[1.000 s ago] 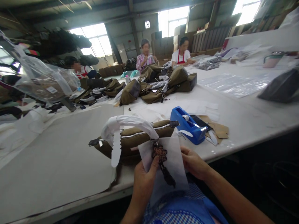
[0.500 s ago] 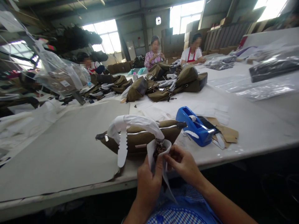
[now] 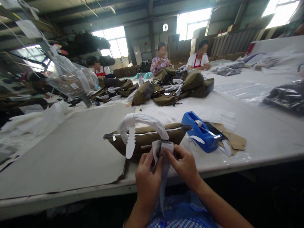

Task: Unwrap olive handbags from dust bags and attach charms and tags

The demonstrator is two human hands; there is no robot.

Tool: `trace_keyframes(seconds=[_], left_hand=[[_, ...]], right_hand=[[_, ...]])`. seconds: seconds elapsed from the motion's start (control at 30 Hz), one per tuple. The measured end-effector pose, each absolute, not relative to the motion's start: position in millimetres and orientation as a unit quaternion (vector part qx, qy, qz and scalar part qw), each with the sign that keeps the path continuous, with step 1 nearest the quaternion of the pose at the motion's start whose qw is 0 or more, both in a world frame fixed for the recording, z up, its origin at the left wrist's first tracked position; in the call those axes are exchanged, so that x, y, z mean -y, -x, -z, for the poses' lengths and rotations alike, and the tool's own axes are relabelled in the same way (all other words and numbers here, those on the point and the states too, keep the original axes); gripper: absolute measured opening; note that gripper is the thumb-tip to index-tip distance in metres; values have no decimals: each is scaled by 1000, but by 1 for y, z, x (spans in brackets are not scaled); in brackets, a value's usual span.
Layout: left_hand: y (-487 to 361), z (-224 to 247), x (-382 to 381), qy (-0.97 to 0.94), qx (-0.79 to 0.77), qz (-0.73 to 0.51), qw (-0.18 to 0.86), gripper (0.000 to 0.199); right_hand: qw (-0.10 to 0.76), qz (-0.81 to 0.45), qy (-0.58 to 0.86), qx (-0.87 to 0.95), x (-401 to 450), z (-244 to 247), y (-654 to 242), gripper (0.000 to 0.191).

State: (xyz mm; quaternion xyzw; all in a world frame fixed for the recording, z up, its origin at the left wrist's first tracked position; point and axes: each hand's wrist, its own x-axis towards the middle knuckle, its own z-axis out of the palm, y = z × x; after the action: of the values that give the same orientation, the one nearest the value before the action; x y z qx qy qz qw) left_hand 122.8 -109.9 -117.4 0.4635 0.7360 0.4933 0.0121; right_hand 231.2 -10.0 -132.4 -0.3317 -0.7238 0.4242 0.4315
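Note:
An olive-brown zippered bag (image 3: 140,139) lies near the table's front edge. Its arched handle (image 3: 152,120) is wrapped in white paper, and a white toothed strip (image 3: 130,144) hangs from the wrapping. Below the handle's right end, my left hand (image 3: 148,172) and my right hand (image 3: 182,161) pinch a piece of white tissue paper (image 3: 166,158) from either side. The paper covers the dark hanging piece at the handle ring almost wholly, and its long tail drops toward my lap. Both hands' fingers are closed on the paper.
A blue tape dispenser (image 3: 201,133) stands right of the bag, beside brown cardboard pieces (image 3: 235,139). Olive bags (image 3: 175,87) are heaped farther back. Grey sheets (image 3: 78,145) cover the left of the table; clear plastic (image 3: 244,91) lies at right. Several people (image 3: 199,58) sit across the table.
The white paper has been folded over the hanging piece, whose brown pattern showed before and is now covered. My right hand's fingers have moved onto the paper's front. The view has shifted slightly.

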Motion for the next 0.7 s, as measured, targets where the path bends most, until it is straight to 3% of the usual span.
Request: trace_keyframes(seconds=[0.17,0.4,0.57,0.7], left_hand=[[-126,118,108,-472,-711,-521,-15,15],[-132,130,106,-510,-688,-510,-85,21],[-132,135,107,-508,-693,-493,-138,24],[-133,133,109,-534,-671,-494,-143,16]], right_hand=[[447,-420,329,718,8,135,-228,43],[484,-354,343,723,17,140,-220,39],[479,-362,314,736,24,141,-224,31],[462,-376,307,742,24,140,-229,35]])
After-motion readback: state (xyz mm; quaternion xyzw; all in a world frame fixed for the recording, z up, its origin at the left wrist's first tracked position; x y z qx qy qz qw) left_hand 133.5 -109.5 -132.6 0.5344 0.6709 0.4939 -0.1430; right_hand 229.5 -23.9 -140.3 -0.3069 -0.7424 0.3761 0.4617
